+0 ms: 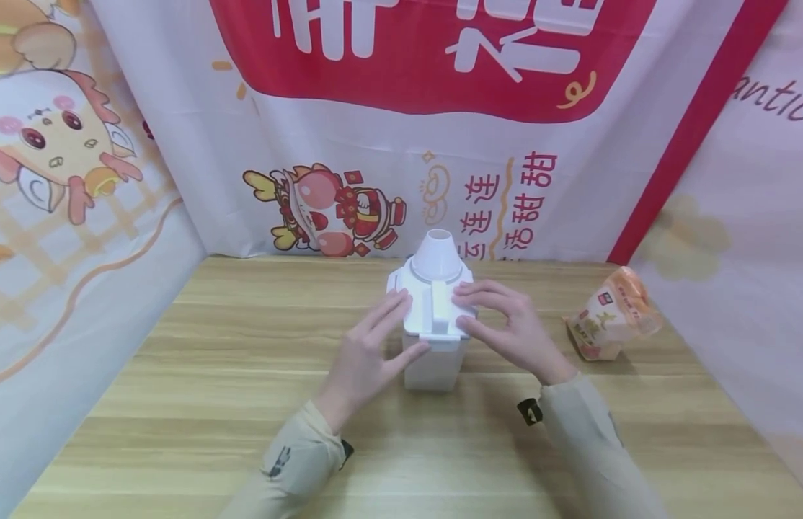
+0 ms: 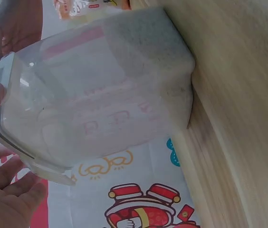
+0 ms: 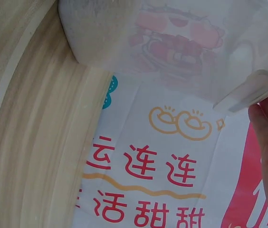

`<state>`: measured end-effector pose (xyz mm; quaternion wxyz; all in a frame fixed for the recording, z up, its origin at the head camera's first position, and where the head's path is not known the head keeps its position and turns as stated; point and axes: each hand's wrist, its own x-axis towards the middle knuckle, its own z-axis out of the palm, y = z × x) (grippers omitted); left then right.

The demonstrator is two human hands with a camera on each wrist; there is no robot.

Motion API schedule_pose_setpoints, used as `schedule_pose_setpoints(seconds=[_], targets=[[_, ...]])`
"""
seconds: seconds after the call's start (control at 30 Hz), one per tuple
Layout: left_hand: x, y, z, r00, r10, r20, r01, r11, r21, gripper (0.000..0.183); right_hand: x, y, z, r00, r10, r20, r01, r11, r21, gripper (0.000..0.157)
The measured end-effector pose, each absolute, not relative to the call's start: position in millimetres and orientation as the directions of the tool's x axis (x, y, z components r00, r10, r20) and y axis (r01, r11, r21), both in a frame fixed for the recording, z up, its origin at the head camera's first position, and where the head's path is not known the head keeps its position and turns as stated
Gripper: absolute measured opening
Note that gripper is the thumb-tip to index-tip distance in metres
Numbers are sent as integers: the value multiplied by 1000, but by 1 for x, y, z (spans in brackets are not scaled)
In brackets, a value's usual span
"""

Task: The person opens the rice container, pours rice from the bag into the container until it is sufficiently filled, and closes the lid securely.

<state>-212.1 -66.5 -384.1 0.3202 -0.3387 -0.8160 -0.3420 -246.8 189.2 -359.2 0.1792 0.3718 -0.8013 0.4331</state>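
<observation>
A clear plastic storage container [image 1: 434, 367] stands upright on the table, with a pale grainy filling [image 2: 148, 42] in its lower part. Its white lid [image 1: 419, 311] has a raised bar and carries a white cone-shaped cup [image 1: 437, 256]. My left hand [image 1: 369, 360] touches the lid's left edge with extended fingers, its thumb at the front clip [image 2: 3, 76]. A side clip [image 2: 51, 172] angles outward beside the left fingers. On the opposite side, my right hand [image 1: 515, 328] has its fingertips on the lid's right edge, by another outward-tilted clip [image 3: 248, 92].
An orange and white food bag [image 1: 609, 317] stands to the right on the wooden table [image 1: 246, 404]. Printed cloth [image 1: 375, 137] hangs behind the table and along both sides.
</observation>
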Motion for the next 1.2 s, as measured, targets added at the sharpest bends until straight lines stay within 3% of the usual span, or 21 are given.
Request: schedule_pose_setpoints(seconds=[0.13, 0.27, 0.43, 0.53, 0.7, 0.83, 1.0, 1.2], targets=[[-213, -66, -381, -523, 374, 766, 804, 515, 298, 61, -246, 190, -360, -648, -429, 629, -761, 339, -553, 30], [-214, -67, -378, -530, 389, 754, 801, 521, 294, 58, -244, 188, -359, -654, -409, 636, -756, 354, -551, 31], [-215, -70, -378, -547, 394, 739, 790, 535, 299, 60, -234, 183, -359, -712, -361, 603, -702, 400, -590, 32], [-215, -70, -379, -557, 392, 732, 783, 540, 307, 60, -227, 182, -359, -781, -290, 553, -625, 373, -686, 36], [-213, -68, -380, -569, 386, 726, 778, 540, 323, 59, -219, 185, -355, -946, -60, 319, -324, 211, -922, 43], [-212, -68, -380, -572, 375, 729, 776, 536, 333, 59, -217, 189, -352, -998, 2, 64, -64, -1, -998, 47], [-211, -68, -379, -573, 378, 728, 775, 540, 330, 60, -215, 192, -356, -978, -140, -153, 194, -363, -911, 49], [-209, -68, -380, -571, 377, 730, 778, 533, 333, 60, -216, 193, -361, -941, -247, -232, 335, -572, -749, 51]])
